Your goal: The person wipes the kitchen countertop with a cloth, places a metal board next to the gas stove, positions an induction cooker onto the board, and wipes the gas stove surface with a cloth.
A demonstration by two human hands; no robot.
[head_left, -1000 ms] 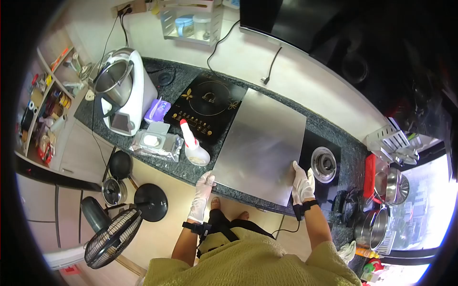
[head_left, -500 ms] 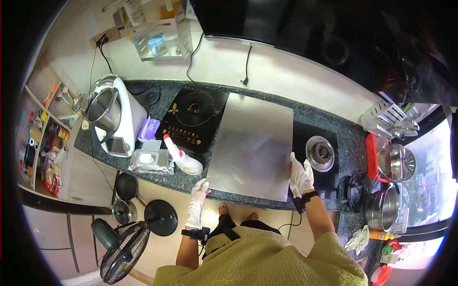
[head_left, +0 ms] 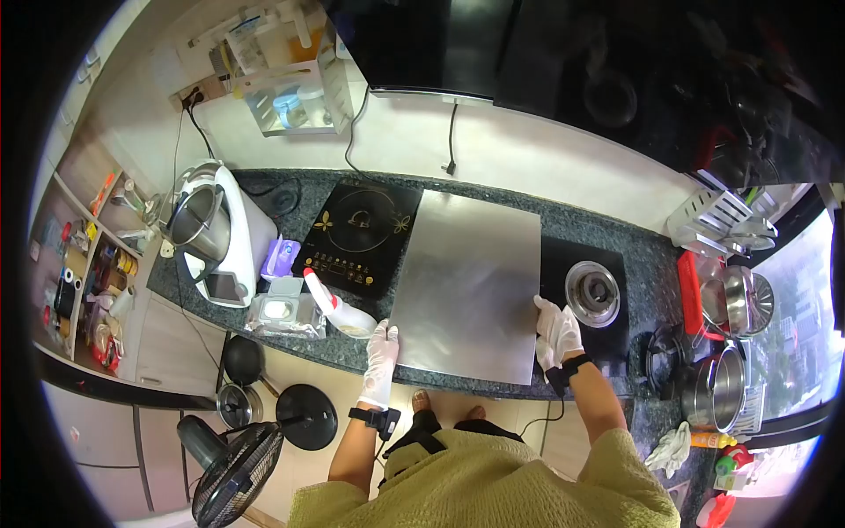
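A flat metal sheet (head_left: 471, 286) lies on the dark stone counter, between the black induction cooktop (head_left: 359, 231) and the gas burner (head_left: 592, 294). My left hand (head_left: 381, 359), in a white glove, is closed at the sheet's left edge near its front corner. At the right edge, my gloved right hand (head_left: 556, 332) holds the sheet with its fingers bent against it. A white spray bottle with a red tip (head_left: 339, 308) is tilted just left of the sheet, near my left hand.
A food processor (head_left: 231, 233), a purple packet (head_left: 281, 258) and a wipes pack (head_left: 280, 310) sit at the left. Pots (head_left: 715, 387) and a red rack (head_left: 692, 295) stand at the right. A fan (head_left: 236, 475) is on the floor at lower left.
The camera view has turned and shifted, so the counter appears level and lower. Both hands stay at the sheet's edges; my left hand has slid slightly up along its left edge.
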